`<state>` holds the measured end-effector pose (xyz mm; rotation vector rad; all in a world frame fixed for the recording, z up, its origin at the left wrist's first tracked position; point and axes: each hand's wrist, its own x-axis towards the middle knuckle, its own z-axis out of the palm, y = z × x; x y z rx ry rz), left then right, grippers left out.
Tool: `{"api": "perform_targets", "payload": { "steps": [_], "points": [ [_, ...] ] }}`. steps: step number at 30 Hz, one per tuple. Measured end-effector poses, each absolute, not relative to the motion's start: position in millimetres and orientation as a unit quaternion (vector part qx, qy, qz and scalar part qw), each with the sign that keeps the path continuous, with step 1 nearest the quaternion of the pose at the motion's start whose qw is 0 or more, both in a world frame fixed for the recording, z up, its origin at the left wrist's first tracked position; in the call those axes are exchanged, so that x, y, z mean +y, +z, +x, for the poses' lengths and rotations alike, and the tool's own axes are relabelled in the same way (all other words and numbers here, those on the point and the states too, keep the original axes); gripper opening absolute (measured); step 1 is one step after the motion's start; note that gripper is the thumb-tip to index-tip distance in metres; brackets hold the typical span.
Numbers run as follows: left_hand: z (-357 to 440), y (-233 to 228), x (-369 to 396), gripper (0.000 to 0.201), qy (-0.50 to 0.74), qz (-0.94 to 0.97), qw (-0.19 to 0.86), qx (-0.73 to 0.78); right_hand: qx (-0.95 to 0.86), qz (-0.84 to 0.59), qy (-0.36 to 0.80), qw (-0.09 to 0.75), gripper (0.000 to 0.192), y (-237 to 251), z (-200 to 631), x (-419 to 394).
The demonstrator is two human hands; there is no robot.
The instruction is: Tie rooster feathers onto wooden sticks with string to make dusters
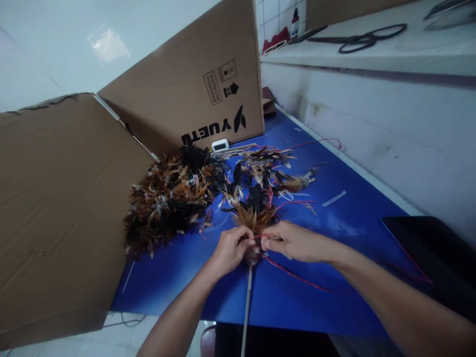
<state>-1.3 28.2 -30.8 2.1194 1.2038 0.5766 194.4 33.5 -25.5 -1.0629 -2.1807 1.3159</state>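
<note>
A bundle of brown and black feathers [256,215] sits at the top end of a thin stick [247,307], which slopes down toward me. My left hand [231,248] is closed at the base of the bundle, with thumb and forefinger pinching the red string there. From the other side, my right hand [288,241] also pinches the red string [297,276], a short stretch of which runs between both hands. The string's long tail trails to the right across the blue table. My fingers partly hide the feather base and where the string wraps.
A big heap of feathers [167,198] lies left, with loose feathers [260,166] behind the bundle. Cardboard panels [178,84] stand at the left and back. A small white digital display [220,145], a dark flat device [427,248] and, on a ledge, scissors [366,38] are visible.
</note>
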Motion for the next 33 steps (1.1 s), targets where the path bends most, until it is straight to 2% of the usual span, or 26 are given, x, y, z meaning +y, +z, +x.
{"api": "perform_targets", "payload": {
  "steps": [14, 28, 33],
  "points": [
    [0.3, -35.5, 25.1, 0.004, 0.234, 0.776, 0.345, 0.473, -0.778, -0.354, 0.485, 0.183, 0.019, -18.0, 194.5, 30.6],
    [-0.2, -39.8, 24.5, 0.016, 0.210, 0.830, 0.286, 0.429, -0.730, -0.397, 0.511, 0.220, 0.019, -29.5, 179.1, 29.9],
    [-0.6, -45.6, 21.8, 0.016, 0.232, 0.833, 0.251, 0.435, -0.762, -0.399, 0.457, 0.227, 0.022, -21.8, 174.6, 25.2]
  ]
}}
